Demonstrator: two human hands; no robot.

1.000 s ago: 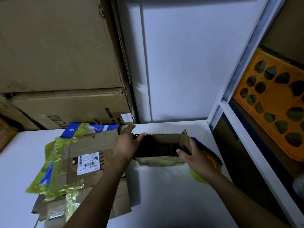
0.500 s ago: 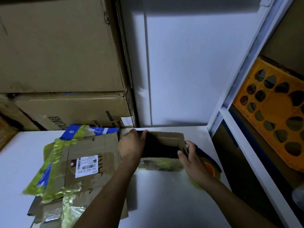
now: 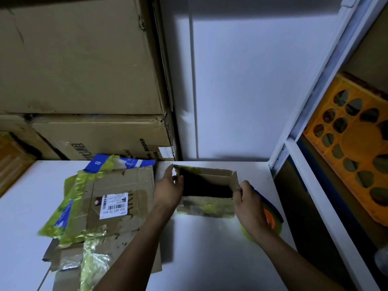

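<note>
Standing open near the back of the white table [image 3: 210, 253], the small cardboard box [image 3: 206, 206] is held at both ends. The left hand [image 3: 168, 191] grips its left wall and the right hand [image 3: 249, 204] pinches its right wall. A tape roll [image 3: 271, 220] lies just beneath the right hand, and flattened cardboard [image 3: 117, 185] lies to the left.

Ref. small box [image 3: 206, 206]: qty 1. On it: left hand [image 3: 168, 192], right hand [image 3: 249, 206], 2 total. Big cartons [image 3: 79, 55] behind-left: 2, stacked. Flat cardboard pile [image 3: 117, 198] left: 1. Tape roll [image 3: 273, 219] right: 1. Orange crate [image 3: 352, 143] far right: 1.
</note>
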